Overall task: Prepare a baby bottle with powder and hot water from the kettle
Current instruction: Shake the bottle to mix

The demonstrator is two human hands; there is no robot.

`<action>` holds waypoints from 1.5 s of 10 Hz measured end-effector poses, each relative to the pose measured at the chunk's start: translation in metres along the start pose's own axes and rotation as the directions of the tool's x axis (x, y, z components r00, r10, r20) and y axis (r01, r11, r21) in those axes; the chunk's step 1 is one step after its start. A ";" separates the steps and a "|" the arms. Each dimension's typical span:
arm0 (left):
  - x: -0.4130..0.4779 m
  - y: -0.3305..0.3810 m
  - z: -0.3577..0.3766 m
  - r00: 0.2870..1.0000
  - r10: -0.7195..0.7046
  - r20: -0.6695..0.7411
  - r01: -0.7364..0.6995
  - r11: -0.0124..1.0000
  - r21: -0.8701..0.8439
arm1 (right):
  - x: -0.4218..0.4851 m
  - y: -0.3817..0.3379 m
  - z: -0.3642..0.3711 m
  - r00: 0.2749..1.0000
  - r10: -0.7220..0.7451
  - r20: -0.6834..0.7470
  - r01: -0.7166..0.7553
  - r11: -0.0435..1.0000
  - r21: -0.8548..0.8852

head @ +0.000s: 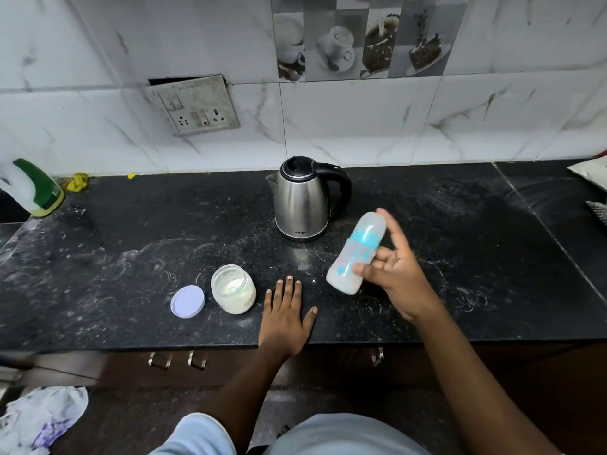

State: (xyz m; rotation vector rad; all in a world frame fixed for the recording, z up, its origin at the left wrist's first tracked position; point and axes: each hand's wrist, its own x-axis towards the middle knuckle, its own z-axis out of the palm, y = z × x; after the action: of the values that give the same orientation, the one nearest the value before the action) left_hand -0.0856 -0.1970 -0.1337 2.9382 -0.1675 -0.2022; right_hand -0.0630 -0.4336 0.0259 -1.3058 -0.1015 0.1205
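- Baby bottle (356,254), head view: tilted, top toward 1 o'clock, blurred, at 4 o'clock of kettle (303,201).
- Right grip (394,274): thumb and fingers curled round bottle's lower half.
- Left grip (285,316): palm flat on tabletop (131,231), fingers straight, holds nothing, at 3 o'clock of powder jar (234,289).
- Powder jar: open, white powder inside; lid (188,301) at 9 o'clock, just beside.
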 end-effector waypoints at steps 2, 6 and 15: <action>0.000 0.000 0.001 1.000 -0.002 0.004 0.002 1.000 0.002 | -0.002 0.002 0.002 0.999 0.007 -0.032 -0.007 1.000 0.016; 0.001 0.000 0.001 1.000 -0.004 0.005 0.004 1.000 0.001 | -0.001 0.010 0.006 0.994 0.012 -0.105 -0.010 1.000 0.019; 0.001 -0.001 0.001 1.000 0.000 0.014 0.000 1.000 0.003 | -0.004 0.015 0.010 0.985 0.040 -0.171 -0.022 0.994 0.108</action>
State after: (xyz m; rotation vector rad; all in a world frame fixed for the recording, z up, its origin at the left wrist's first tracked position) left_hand -0.0843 -0.1964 -0.1348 2.9406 -0.1695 -0.2226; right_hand -0.0691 -0.4205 0.0142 -1.2074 0.0725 0.0385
